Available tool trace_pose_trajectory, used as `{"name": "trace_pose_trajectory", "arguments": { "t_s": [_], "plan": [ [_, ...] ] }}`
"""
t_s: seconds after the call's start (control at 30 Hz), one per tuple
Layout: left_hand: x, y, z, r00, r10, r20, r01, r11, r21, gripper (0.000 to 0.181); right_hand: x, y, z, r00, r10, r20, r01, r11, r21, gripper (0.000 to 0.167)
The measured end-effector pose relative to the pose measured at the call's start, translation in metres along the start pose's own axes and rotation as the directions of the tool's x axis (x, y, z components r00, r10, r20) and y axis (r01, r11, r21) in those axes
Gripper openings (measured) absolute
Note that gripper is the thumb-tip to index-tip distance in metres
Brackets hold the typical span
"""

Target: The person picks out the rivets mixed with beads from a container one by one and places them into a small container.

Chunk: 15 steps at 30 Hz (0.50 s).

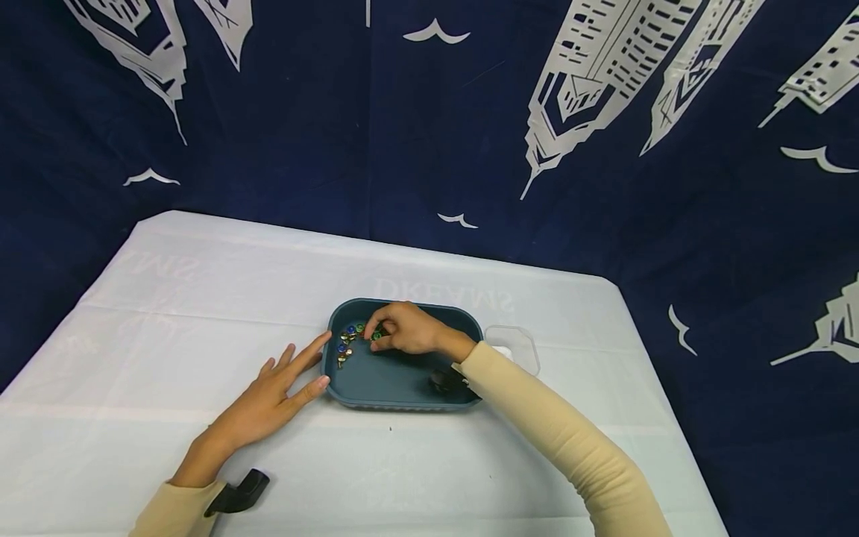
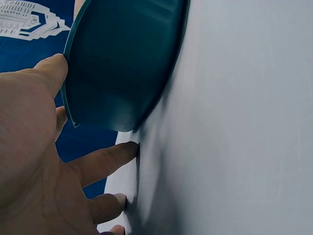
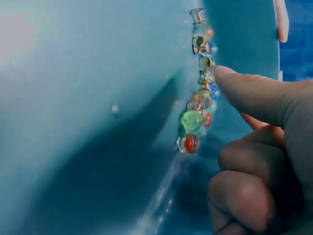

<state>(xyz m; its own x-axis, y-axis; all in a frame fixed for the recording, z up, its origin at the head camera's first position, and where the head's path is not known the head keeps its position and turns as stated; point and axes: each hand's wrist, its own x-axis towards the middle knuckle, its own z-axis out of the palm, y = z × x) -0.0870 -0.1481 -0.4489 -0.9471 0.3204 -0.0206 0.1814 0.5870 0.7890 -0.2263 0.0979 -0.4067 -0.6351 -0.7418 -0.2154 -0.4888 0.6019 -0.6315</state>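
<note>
A dark teal tray (image 1: 403,391) lies on the white-covered table. Along its left end sit several glass marbles (image 3: 191,120) mixed with small gold-coloured metal pieces (image 3: 206,62), shaped like push pins. My right hand (image 1: 411,330) reaches into the tray over them; thumb and forefinger stand apart near a green marble (image 1: 377,335), while the other fingers are curled. In the right wrist view the thumb (image 3: 254,93) lies beside the row, and no held thing shows. My left hand (image 1: 265,403), fingers spread, touches the tray's left rim (image 2: 68,93) with its thumb and forefinger.
A clear plastic box or lid (image 1: 526,347) lies to the right of the tray, partly behind the right forearm. Black wrist cameras (image 1: 241,492) are worn at the wrists. A dark blue printed cloth (image 1: 322,149) hangs behind the table (image 1: 201,268).
</note>
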Motion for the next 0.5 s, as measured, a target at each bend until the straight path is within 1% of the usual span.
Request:
{"name": "trace_pose_trajectory", "arguments": {
  "t_s": [0.23, 0.5],
  "plan": [
    [0.0, 0.001, 0.0, 1.0, 0.0, 0.002, 0.0, 1.0, 0.004, 0.066, -0.011, 0.005, -0.005, 0.999, -0.002, -0.036, 0.003, 1.0, 0.022, 0.018],
    [0.001, 0.0, 0.0, 1.0, 0.006, -0.003, -0.006, 1.0, 0.006, 0.066, -0.017, 0.004, -0.012, 0.998, -0.026, -0.053, 0.028, 0.999, 0.042, 0.019]
  ]
}}
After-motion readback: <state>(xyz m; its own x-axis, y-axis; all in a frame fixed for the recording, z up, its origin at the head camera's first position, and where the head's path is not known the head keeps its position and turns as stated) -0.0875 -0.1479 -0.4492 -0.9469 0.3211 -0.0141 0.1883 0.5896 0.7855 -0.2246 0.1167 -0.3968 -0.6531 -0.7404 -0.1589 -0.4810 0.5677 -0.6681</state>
